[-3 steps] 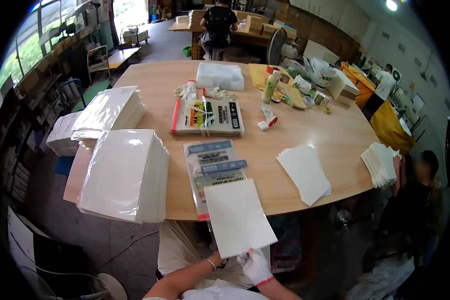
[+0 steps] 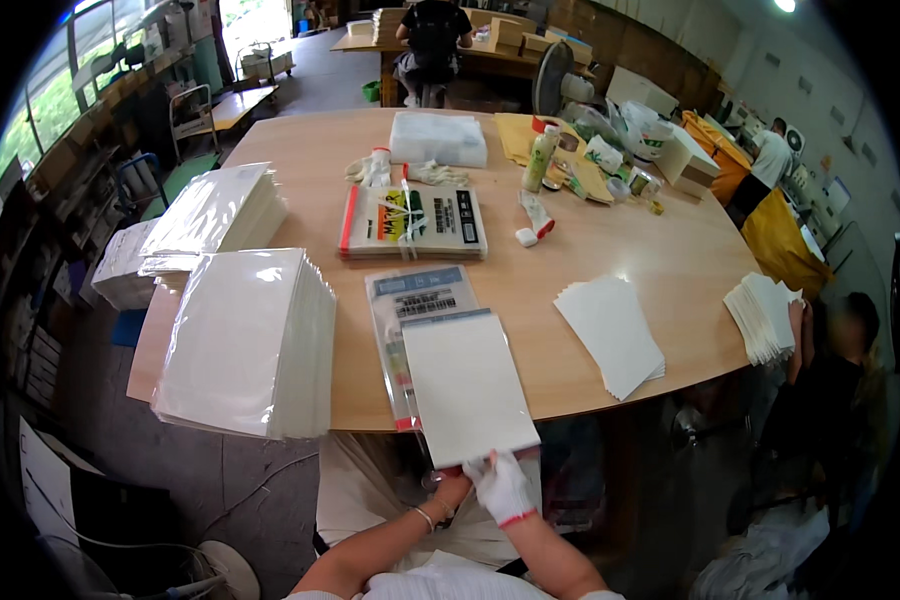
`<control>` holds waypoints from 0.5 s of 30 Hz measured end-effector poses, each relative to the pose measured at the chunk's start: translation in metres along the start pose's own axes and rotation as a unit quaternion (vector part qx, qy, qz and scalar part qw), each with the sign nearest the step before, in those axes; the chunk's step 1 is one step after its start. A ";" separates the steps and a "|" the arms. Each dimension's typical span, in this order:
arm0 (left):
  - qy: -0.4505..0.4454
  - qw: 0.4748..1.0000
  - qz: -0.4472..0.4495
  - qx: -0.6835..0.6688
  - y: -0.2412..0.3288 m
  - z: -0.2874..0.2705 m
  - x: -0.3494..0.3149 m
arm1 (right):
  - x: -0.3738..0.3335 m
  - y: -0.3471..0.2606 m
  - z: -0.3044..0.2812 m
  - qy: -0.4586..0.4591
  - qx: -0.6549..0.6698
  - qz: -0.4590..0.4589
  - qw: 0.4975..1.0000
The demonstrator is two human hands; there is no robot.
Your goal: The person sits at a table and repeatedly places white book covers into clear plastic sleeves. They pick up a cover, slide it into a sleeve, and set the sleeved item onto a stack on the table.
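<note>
A white paper sheet or thin stack (image 2: 473, 385) reaches from the table's near edge out over my lap. My right hand (image 2: 501, 488), in a white glove with a red cuff, is closed on its near edge. My bare left hand (image 2: 452, 492), with a bracelet at the wrist, is closed beside it, gripping the near end of a clear plastic bag; its fingers are partly hidden. That bag's blue strip shows just past the paper's far edge; whether the paper is inside it I cannot tell. Another printed plastic bag (image 2: 388, 325) with a blue strip lies underneath, on the table.
Tall stacks of white sheets in clear film (image 2: 232, 345) stand at the left. A tied bundle of printed bags (image 2: 412, 222) lies farther back. To the right is a fanned white paper pile (image 2: 612, 335); a co-worker's hand touches another pile (image 2: 760, 318). A bottle (image 2: 541, 158) stands behind.
The white paper has moved away from me, its far edge now at the second bag's blue strip, which it partly covers. Both my hands have moved slightly forward with it.
</note>
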State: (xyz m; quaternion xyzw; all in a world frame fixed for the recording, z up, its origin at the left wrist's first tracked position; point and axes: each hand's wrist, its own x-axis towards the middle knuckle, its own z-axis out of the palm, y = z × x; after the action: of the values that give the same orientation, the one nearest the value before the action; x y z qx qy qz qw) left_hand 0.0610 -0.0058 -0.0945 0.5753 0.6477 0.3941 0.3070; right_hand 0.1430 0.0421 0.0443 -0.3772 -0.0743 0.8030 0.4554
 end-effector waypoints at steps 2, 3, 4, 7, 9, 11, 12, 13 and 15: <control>-0.016 0.949 -0.132 -0.285 0.025 -0.021 0.022 | 0.029 -0.003 0.016 -0.010 0.023 0.000 1.000; -0.046 0.919 -0.169 -0.353 0.032 -0.030 0.030 | 0.043 -0.005 0.011 0.028 0.026 0.024 0.999; -0.046 0.894 -0.186 -0.406 0.036 -0.037 0.028 | 0.040 -0.009 0.019 0.001 0.023 0.038 0.999; -0.022 0.830 -0.162 -0.533 0.042 -0.051 0.019 | 0.018 -0.028 0.022 -0.067 0.002 0.098 0.993; 0.015 0.802 -0.246 -0.544 0.057 -0.086 0.017 | 0.006 -0.044 0.010 -0.068 -0.242 0.076 0.965; 0.016 0.816 -0.278 -0.506 0.047 -0.114 0.010 | -0.004 -0.040 0.010 -0.103 -0.436 0.021 0.894; -0.003 0.846 -0.256 -0.467 0.029 -0.119 0.008 | -0.010 -0.037 0.031 -0.105 -0.516 -0.002 0.850; -0.026 0.876 -0.231 -0.421 0.028 -0.121 0.012 | -0.005 -0.030 0.034 -0.148 -0.613 -0.183 0.754; -0.052 0.871 -0.252 -0.418 0.044 -0.127 0.012 | -0.007 -0.023 0.061 -0.189 -0.723 -0.355 0.561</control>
State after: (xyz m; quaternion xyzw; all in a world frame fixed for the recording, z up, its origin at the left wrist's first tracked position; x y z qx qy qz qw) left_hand -0.0270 -0.0132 0.0078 0.2302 0.5285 0.5071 0.6408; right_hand 0.1197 0.0633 0.1014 -0.3626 -0.8425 0.3068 0.2540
